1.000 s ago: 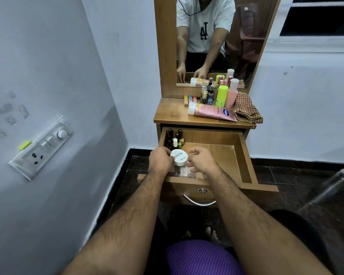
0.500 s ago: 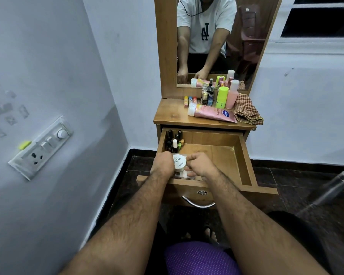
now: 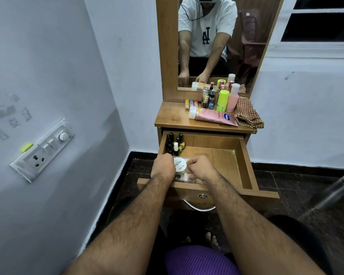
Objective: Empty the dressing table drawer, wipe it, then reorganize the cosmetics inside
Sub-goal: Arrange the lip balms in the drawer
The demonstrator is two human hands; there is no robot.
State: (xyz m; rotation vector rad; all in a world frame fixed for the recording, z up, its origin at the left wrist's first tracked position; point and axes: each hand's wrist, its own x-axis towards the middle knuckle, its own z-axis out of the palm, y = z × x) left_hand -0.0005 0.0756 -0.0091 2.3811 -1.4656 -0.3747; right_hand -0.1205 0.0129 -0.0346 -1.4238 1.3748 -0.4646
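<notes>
both my hands are inside the open drawer (image 3: 244,165), at its front left part. my left hand (image 3: 163,165) is curled at the left side of a white round jar (image 3: 180,165) and my right hand (image 3: 201,168) is curled at its right side, so the jar sits between them; it seems both hands grasp it, but the fingertips are hidden and i cannot tell how firm the hold is. just under the jar and the hands there is a flat clear plastic case (image 3: 184,178) on the drawer floor. beyond my left hand, in the far left corner of the drawer, some small nail polish bottles (image 3: 175,144) stand upright together. further beyond the hands, on the table top (image 3: 171,118), a pink tube (image 3: 213,116) lies on its side, with a green bottle (image 3: 222,101) and a pink bottle (image 3: 232,98) standing behind it and a checked cloth (image 3: 247,113) just beside them on the right.
</notes>
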